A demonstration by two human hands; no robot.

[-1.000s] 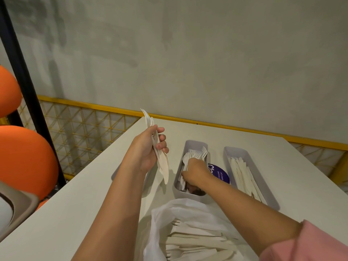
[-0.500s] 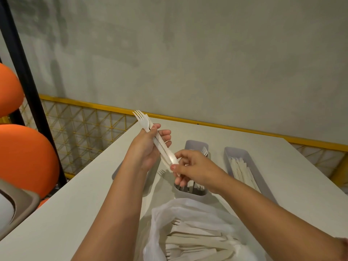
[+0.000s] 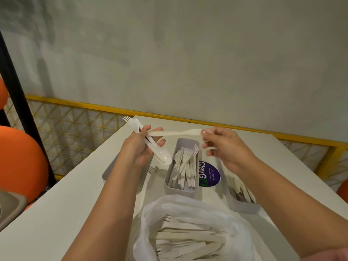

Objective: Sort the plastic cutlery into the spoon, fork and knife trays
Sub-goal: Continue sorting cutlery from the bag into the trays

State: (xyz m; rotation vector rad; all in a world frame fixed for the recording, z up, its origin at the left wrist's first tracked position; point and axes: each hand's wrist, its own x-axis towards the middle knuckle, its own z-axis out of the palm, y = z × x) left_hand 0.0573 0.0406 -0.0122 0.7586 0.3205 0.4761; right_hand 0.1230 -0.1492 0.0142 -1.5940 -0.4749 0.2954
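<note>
My left hand (image 3: 138,147) holds a bundle of white plastic cutlery (image 3: 150,143) above the table, fork tines pointing up-left and a spoon bowl hanging low. My right hand (image 3: 223,146) pinches the wide end of one long white piece (image 3: 175,132), which stretches level between both hands, its other end still at my left fingers. Below them the middle grey tray (image 3: 180,191) holds several forks. A right grey tray (image 3: 244,206) holds knives, partly hidden by my right arm. My left arm covers most of a left grey tray (image 3: 107,171).
An open white plastic bag (image 3: 150,213) with several mixed pieces lies at the white table's near edge. A round purple sticker (image 3: 209,175) sits between the middle and right trays. Yellow mesh railing (image 3: 75,127) and orange seats (image 3: 20,162) are at the left.
My right hand left the fork tray, rose to the bundle in my left hand and drew one piece out to the right. The bundle has tilted further over.
</note>
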